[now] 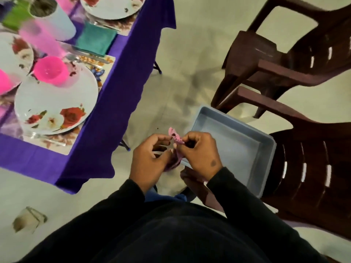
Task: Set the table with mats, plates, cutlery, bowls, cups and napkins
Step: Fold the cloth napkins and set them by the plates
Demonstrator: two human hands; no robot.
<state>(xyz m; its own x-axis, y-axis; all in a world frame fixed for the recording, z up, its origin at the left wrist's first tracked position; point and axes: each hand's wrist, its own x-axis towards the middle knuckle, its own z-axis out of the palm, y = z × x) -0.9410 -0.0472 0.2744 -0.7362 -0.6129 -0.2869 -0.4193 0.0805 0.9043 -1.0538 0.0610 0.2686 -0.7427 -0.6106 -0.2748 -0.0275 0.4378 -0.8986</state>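
You have a pink napkin point(175, 138) at centre frame, above black sleeves point(237, 188). To its right, the tray point(233, 147) is pale grey-blue and the chairs point(303, 69) are dark brown. At left, the tablecloth point(117, 76) is deep purple; the white plate point(55, 103) carries red and white flowers, the bowl point(50, 70) is bright pink, and the folded napkin point(95, 39) at upper left is teal
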